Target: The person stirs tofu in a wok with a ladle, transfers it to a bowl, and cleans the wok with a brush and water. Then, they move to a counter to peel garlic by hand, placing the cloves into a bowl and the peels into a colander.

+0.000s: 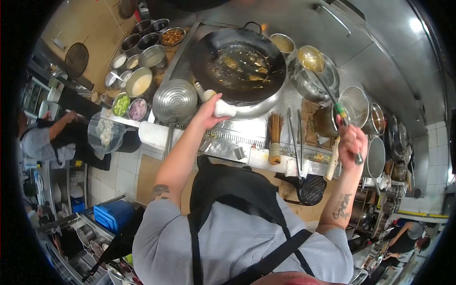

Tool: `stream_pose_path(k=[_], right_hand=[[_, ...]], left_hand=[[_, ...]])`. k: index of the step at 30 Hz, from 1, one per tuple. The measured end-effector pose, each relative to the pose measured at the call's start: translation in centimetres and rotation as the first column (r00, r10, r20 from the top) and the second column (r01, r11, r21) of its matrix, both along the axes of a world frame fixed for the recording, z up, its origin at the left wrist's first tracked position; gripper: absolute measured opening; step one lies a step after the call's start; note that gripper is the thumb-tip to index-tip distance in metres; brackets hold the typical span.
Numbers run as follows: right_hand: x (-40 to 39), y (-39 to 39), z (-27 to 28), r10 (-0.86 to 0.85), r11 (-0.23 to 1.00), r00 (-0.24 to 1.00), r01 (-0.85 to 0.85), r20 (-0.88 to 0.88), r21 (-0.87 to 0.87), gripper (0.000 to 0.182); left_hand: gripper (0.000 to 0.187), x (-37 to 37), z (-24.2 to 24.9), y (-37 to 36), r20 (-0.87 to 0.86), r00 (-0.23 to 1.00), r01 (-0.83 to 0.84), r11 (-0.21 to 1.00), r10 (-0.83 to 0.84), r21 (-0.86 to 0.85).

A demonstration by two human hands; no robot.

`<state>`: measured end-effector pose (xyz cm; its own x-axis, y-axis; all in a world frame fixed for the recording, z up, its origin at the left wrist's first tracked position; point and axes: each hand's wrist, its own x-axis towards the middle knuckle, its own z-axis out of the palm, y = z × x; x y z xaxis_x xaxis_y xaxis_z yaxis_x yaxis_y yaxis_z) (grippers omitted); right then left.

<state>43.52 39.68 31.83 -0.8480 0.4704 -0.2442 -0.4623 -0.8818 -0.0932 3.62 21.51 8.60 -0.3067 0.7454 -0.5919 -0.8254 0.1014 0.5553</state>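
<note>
A dark wok (240, 66) sits on the stove, with oil and browned bits shining on its inside. My left hand (209, 115) is closed around a folded white cloth (225, 110) at the wok's near rim. My right hand (353, 141) grips a long ladle (326, 86) by the end of its handle, which has a green band. The ladle's bowl holds a yellowish liquid and hangs over a metal pot (327, 88) right of the wok. Beside the left forearm lies a round perforated strainer (175, 100).
A bamboo brush (275, 137) and tongs (295, 142) lie along the front ledge. Bowls of chopped green vegetable (121, 105) and purple onion (138, 109) stand at left, among several sauce containers. A sieve (354, 107) is at right. Other people (47, 142) work at far left and lower right.
</note>
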Motion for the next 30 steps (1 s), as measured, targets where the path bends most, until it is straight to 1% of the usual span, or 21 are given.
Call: stream_pose_path(k=[2, 5, 6, 9, 11, 13, 14, 15, 16, 17, 18, 19, 20, 21, 22, 23, 25, 26, 27, 28, 30], right_hand=[[0.1, -2.8, -0.5, 0.011, 1.0, 0.999, -0.011, 0.039, -0.002, 0.046], [0.0, -7.1, -1.7, -0.008, 0.998, 0.988, -0.001, 0.151, 0.059, 0.048], [-0.5, -8.5, -1.8, 0.01, 0.993, 0.975, -0.036, 0.224, 0.114, 0.047], [-1.9, -11.9, -1.8, -0.035, 0.955, 0.91, -0.092, 0.413, 0.282, 0.046], [-3.8, -12.8, -1.7, -0.198, 0.85, 0.739, -0.199, 0.644, 0.488, 0.03], [-6.1, -12.2, -3.4, -0.407, 0.666, 0.531, -0.384, 0.743, 0.64, 0.02], [-7.1, -11.0, -4.7, -0.497, 0.637, 0.476, -0.367, 0.725, 0.678, 0.011], [-7.7, -9.1, -5.8, -0.562, 0.571, 0.441, -0.406, 0.7, 0.714, 0.009], [-8.5, -7.0, -6.6, -0.613, 0.559, 0.405, -0.384, 0.678, 0.735, 0.009], [-8.0, -3.7, -7.9, -0.672, 0.48, 0.351, -0.464, 0.652, 0.745, 0.011], [-8.1, -0.5, -8.8, -0.689, 0.498, 0.292, -0.475, 0.664, 0.725, 0.013], [-7.3, 3.7, -10.8, -0.759, 0.413, 0.208, -0.579, 0.618, 0.702, 0.015], [-8.4, 5.3, -10.6, -0.772, 0.454, 0.134, -0.567, 0.621, 0.687, 0.014], [-6.5, 10.9, -13.7, -0.789, 0.388, 0.146, -0.635, 0.597, 0.668, 0.015], [-9.0, 10.4, -12.1, -0.833, 0.356, -0.012, -0.776, 0.553, 0.52, 0.017], [-6.1, 18.6, -18.1, -0.924, 0.235, -0.072, -0.882, 0.377, 0.408, 0.022], [-10.6, 18.2, -15.7, -0.755, 0.447, -0.223, -0.863, 0.617, 0.235, 0.018], [-11.5, 18.6, -15.0, -0.575, 0.578, 0.018, -0.699, 0.818, 0.421, 0.018], [-10.8, 20.4, -15.2, -0.373, 0.733, 0.316, -0.476, 0.872, 0.486, 0.018], [-10.0, 22.0, -15.0, -0.193, 0.873, 0.615, -0.247, 0.765, 0.419, 0.017], [-8.6, 23.6, -14.0, -0.02, 0.978, 0.848, -0.094, 0.53, 0.188, 0.018]], left_hand=[[0.042, -0.3, 0.4, 0.4, -0.005, 1.0, -0.01, 1.0, 0.01, -0.005], [0.033, -0.9, -1.6, 2.3, -0.036, 0.998, -0.044, 0.999, 0.044, 0.011], [0.025, -1.0, -1.3, 2.6, -0.007, 0.998, -0.07, 0.997, 0.07, 0.032], [0.022, -0.2, -1.1, 2.2, -0.007, 0.998, -0.062, 0.998, 0.062, -0.022], [0.026, 0.9, -0.1, 1.7, -0.039, 0.999, -0.032, 0.999, 0.032, -0.003], [0.03, 1.0, 0.1, 1.3, -0.084, 0.996, 0.007, 1.0, -0.004, 0.03], [0.036, 0.6, 0.0, 0.8, -0.078, 0.996, 0.049, 0.996, -0.043, 0.078], [0.038, 0.4, 0.0, 0.1, -0.052, 0.995, 0.089, 0.993, -0.085, 0.072], [0.041, 0.1, 0.3, -0.9, -0.027, 0.992, 0.126, 0.99, -0.125, 0.066], [0.043, -0.3, 0.5, -1.9, -0.01, 0.987, 0.161, 0.985, -0.161, 0.064], [0.051, -0.3, -1.6, -3.0, -0.079, 0.97, 0.234, 0.969, -0.229, 0.072], [0.051, 0.4, -2.9, -4.4, -0.104, 0.972, 0.224, 0.965, -0.211, 0.138], [0.053, 1.3, -3.2, -5.7, -0.172, 0.957, 0.253, 0.963, -0.234, 0.098], [0.052, 2.2, -4.4, -6.9, -0.322, 0.918, 0.287, 0.949, -0.233, 0.131], [0.058, 2.9, -7.8, -7.5, -0.497, 0.795, 0.426, 0.904, -0.349, 0.046], [0.07, 2.8, -5.9, -8.6, -0.68, 0.549, 0.468, 0.853, -0.485, -0.231], [0.089, 4.0, -6.6, -9.7, -0.842, 0.33, 0.474, 0.846, -0.427, -0.244], [0.096, 4.6, -6.6, -9.9, -0.826, 0.261, 0.442, 0.823, -0.499, -0.357], [0.105, 5.3, -5.8, -10.1, -0.796, 0.194, 0.411, 0.784, -0.573, -0.465], [0.107, 5.9, -6.0, -10.1, -0.766, 0.127, 0.337, 0.754, -0.63, -0.564], [0.104, 6.2, -5.3, -10.6, -0.778, 0.152, 0.259, 0.784, -0.61, -0.564]])
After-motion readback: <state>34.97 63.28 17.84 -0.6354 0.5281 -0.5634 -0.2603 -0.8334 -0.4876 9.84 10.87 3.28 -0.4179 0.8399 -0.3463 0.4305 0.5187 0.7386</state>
